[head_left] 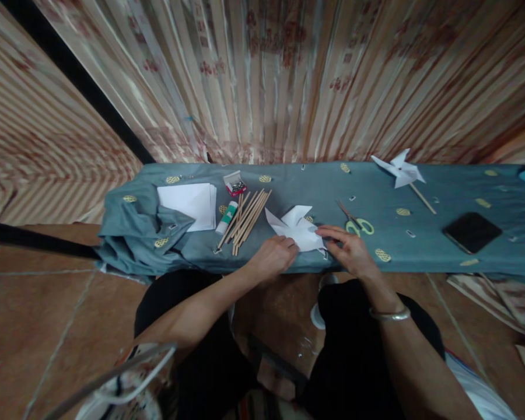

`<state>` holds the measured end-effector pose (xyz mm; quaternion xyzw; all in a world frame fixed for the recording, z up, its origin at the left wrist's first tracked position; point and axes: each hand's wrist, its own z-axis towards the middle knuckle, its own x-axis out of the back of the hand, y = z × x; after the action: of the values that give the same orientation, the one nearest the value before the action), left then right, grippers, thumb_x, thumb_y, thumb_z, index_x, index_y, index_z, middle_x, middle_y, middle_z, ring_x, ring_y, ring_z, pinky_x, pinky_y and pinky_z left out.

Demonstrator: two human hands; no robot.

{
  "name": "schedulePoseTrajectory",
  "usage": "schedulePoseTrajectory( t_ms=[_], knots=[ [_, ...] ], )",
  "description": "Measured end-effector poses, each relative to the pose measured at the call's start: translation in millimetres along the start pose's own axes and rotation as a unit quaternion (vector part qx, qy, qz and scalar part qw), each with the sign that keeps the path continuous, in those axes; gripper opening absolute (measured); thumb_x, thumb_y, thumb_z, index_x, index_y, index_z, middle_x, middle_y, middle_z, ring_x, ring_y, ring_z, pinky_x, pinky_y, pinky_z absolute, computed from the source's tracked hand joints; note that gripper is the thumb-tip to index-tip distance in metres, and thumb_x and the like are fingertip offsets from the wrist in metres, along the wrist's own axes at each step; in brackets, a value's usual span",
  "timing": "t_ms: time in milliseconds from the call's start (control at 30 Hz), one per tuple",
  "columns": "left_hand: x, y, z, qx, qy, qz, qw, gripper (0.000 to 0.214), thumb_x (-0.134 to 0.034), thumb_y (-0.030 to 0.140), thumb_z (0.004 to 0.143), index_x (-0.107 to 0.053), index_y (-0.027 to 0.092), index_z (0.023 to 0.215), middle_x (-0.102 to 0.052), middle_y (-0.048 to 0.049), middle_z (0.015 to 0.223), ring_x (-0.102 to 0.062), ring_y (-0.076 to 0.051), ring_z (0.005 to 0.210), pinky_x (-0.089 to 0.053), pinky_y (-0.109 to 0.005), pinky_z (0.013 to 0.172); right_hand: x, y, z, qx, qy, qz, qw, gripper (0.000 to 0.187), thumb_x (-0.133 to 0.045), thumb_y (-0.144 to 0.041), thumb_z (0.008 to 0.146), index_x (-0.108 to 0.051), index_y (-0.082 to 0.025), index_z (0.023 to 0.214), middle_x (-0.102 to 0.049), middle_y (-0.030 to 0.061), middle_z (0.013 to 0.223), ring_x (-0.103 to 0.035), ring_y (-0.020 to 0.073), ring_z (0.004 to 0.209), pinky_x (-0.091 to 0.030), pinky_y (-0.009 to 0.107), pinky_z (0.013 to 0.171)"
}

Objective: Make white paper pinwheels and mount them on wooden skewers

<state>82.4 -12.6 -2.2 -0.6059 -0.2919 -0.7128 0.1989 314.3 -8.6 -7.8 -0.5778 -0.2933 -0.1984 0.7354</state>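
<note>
A: Head view. Where's the white paper pinwheel [304,233]?
B: Flat-ish on the blue-grey cloth [315,189], between both hands. Clock centred on it, 12 away from the wearer.
A: Left hand [273,256]?
B: At 7. Fingers curled in, tips on the near-left edge. Thumb hidden; can't tell pinch from press.
A: Right hand [349,252]?
B: At 3. Fingers reach in, tips at the right edge, narrow gap to the thumb. Can't tell if it grips.
A: Blades?
B: Two points stick out clear of the fingers, at 10 and 12.
A: Neighbours?
B: Wooden sticks [251,219] at 9, glue stick [226,218] just past them. Scissors [353,221] at 3, near the right fingers. Second pinwheel [400,170], on its stick, at 2, well apart.
</note>
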Motion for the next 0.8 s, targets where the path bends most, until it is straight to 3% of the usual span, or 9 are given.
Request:
schedulePoseTrajectory(
  t_ms=[267,400,533,800],
  knots=[
    [1.0,-4,-2,0.003,0.0,-0.016,1.0,0.02,-0.046,0.018,0.097,-0.066,0.012,0.099,-0.069,-0.009,0.098,-0.067,-0.02,0.088,-0.052,-0.031,0.08,13,2,-4,-0.015,-0.073,0.054,0.996,0.043,-0.055,-0.009,0.072,-0.077,-0.026,0.105,-0.065,0.0071,0.13,-0.06,0.0224,0.124,-0.042,0.043,0.109],
    [2.2,-3,-3,-0.007,0.012,-0.012,1.0,0.02,-0.046,0.018,0.098,-0.065,0.013,0.098,-0.069,-0.0086,0.098,-0.066,-0.019,0.09,-0.05,-0.031,0.081,14,0,-5,-0.03,-0.081,0.08,0.993,0.03,-0.067,-0.026,0.076,-0.077,-0.025,0.104,-0.067,0.009,0.127,-0.06,0.025,0.123,-0.042,0.045,0.108],
    [2.5,0,-3,-0.016,0.005,-0.007,1.0,0.021,-0.046,0.019,0.098,-0.065,0.013,0.096,-0.07,-0.0082,0.098,-0.066,-0.02,0.091,-0.05,-0.032,0.08,11,-5,-3,-0.034,-0.076,0.12,0.989,0.031,-0.074,-0.041,0.075,-0.078,-0.025,0.101,-0.069,0.0094,0.123,-0.06,0.0267,0.121,-0.043,0.046,0.107],
    [-2.8,1,-4,-0.029,0.02,-0.006,0.999,0.018,-0.049,0.018,0.097,-0.065,0.013,0.092,-0.068,-0.0079,0.092,-0.063,-0.019,0.087,-0.048,-0.032,0.077,3,-2,1,-0.015,-0.071,0.116,0.991,0.029,-0.071,-0.052,0.079,-0.078,-0.024,0.083,-0.068,0.0093,0.122,-0.062,0.0258,0.117,-0.045,0.045,0.104]
  ],
)
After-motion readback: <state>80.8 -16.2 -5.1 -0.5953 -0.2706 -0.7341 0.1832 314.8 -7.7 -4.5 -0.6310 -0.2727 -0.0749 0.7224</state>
